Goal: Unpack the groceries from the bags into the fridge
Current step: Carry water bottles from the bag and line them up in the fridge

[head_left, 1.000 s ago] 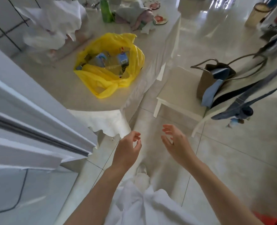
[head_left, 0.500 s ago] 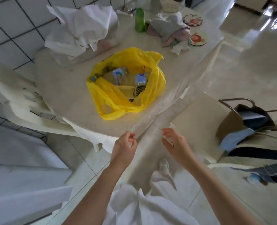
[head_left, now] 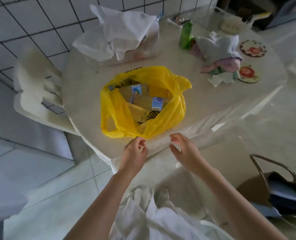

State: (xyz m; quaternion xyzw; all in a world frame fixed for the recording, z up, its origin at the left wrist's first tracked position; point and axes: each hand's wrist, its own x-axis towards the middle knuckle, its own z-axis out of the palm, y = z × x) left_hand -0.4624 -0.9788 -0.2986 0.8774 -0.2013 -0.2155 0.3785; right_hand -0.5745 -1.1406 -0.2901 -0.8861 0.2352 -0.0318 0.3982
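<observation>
Both the left hand [head_left: 134, 154] and right hand [head_left: 184, 151] hover empty, fingers loosely curled, just short of the open yellow plastic bag [head_left: 166, 101] of packets

Head view, downward over table [head_left: 213, 104]

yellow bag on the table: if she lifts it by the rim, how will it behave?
Likely floppy: the yellow bag is thin film, already slumped open. Probably sags around the packets lying loose inside, which may shift. Its glossy film could be slippery, so bunching the rim seems safer.
</observation>
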